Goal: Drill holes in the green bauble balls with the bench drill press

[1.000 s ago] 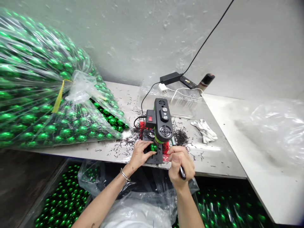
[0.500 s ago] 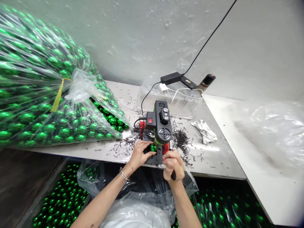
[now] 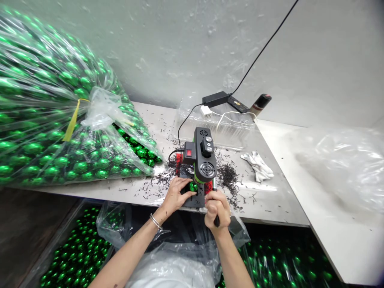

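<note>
A small black bench drill press (image 3: pixel 205 158) stands near the table's front edge, with a red switch on its side box. Under its head, my left hand (image 3: pixel 177 194) pinches a shiny green ball (image 3: pixel 193 186) between thumb and fingers, above the black base plate (image 3: pixel 192 201). My right hand (image 3: pixel 218 210) is closed round the black grip of the lever (image 3: pixel 216 221) at the machine's right side. What touches the top of the ball is hidden by the machine's head.
A large clear bag of green balls (image 3: pixel 60 120) lies at the left. Black shavings (image 3: pixel 228 175) litter the table around the machine. White gloves (image 3: pixel 258 166), a clear plastic tray (image 3: pixel 231 134) and a power adapter (image 3: pixel 215 99) lie behind and right. More green balls (image 3: pixel 78 248) fill a container below.
My right hand has shifted slightly left and the lever's grip has swung a little with it. My left hand stays on the ball.
</note>
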Demonstrator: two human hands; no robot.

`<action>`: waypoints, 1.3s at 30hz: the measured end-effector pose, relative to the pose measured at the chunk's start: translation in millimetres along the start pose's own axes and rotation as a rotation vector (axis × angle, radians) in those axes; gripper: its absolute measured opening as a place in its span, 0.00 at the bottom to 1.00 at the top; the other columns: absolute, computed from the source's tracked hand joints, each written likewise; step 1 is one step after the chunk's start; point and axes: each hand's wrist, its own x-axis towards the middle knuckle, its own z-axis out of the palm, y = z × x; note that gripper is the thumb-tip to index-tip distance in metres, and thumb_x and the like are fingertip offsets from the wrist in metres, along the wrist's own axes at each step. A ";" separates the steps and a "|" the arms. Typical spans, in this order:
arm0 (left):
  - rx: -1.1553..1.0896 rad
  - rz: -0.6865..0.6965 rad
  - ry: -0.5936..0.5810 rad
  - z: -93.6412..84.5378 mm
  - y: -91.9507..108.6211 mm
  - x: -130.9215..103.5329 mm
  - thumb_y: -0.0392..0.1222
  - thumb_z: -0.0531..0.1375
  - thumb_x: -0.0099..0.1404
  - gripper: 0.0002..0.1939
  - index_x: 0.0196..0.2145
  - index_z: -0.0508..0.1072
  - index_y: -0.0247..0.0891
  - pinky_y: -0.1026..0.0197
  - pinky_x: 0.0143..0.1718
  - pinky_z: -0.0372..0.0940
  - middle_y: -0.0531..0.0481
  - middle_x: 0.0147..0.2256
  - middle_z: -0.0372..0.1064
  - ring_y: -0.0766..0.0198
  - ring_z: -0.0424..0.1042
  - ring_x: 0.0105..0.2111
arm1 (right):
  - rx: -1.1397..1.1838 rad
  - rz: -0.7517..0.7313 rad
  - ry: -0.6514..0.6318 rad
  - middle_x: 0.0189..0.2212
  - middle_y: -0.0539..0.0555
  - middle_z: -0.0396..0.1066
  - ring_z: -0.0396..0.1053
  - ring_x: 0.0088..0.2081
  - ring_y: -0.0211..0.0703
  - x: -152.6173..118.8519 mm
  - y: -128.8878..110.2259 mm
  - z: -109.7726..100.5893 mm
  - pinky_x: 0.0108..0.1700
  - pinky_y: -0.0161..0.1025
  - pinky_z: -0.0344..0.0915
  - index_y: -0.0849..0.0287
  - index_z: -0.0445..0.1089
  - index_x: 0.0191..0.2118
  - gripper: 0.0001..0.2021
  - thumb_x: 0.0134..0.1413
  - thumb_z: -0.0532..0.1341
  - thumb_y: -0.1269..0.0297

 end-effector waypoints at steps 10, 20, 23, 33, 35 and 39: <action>-0.006 -0.010 0.046 -0.9 -1.5 -6.5 0.46 0.62 0.64 0.17 0.50 0.74 0.42 0.46 0.53 0.65 0.45 0.45 0.75 0.54 0.71 0.47 | 0.050 0.049 -0.010 0.28 0.52 0.66 0.67 0.30 0.39 8.2 -4.9 -4.3 0.34 0.41 0.67 0.58 0.63 0.30 0.11 0.63 0.49 0.71; 0.066 0.077 0.027 -2.1 0.4 -8.1 0.41 0.58 0.67 0.12 0.47 0.75 0.41 0.41 0.57 0.60 0.43 0.47 0.76 0.53 0.71 0.49 | 0.074 0.154 -0.006 0.27 0.51 0.66 0.66 0.29 0.37 28.4 -18.0 -9.7 0.31 0.37 0.64 0.58 0.62 0.27 0.11 0.61 0.51 0.74; 0.056 0.045 0.088 -1.4 -2.0 -10.3 0.38 0.54 0.68 0.14 0.48 0.75 0.41 0.43 0.56 0.63 0.43 0.47 0.75 0.54 0.71 0.50 | 0.078 0.159 -0.014 0.25 0.50 0.65 0.67 0.30 0.37 35.3 -22.0 -12.8 0.31 0.36 0.64 0.58 0.61 0.27 0.12 0.61 0.51 0.76; -0.187 -0.261 0.330 -3.5 -19.1 -18.3 0.39 0.51 0.69 0.18 0.52 0.73 0.41 0.50 0.60 0.64 0.44 0.54 0.70 0.58 0.71 0.53 | -0.235 0.068 0.042 0.52 0.62 0.63 0.69 0.50 0.49 35.5 39.0 -26.5 0.43 0.48 0.76 0.54 0.58 0.60 0.23 0.60 0.61 0.64; -0.311 -0.325 0.376 -3.4 -22.9 -18.7 0.42 0.52 0.69 0.19 0.55 0.71 0.41 0.52 0.57 0.66 0.43 0.56 0.69 0.59 0.73 0.51 | -0.460 0.261 0.076 0.57 0.64 0.58 0.61 0.58 0.56 32.1 85.2 -48.5 0.51 0.58 0.72 0.54 0.62 0.57 0.19 0.61 0.58 0.62; -0.474 -0.386 0.453 -2.1 -25.3 -17.8 0.48 0.54 0.70 0.23 0.60 0.67 0.42 0.54 0.57 0.67 0.42 0.57 0.69 0.59 0.73 0.52 | -0.704 0.641 -0.180 0.58 0.67 0.58 0.57 0.60 0.61 18.6 165.9 -98.6 0.54 0.68 0.64 0.58 0.64 0.57 0.20 0.65 0.48 0.58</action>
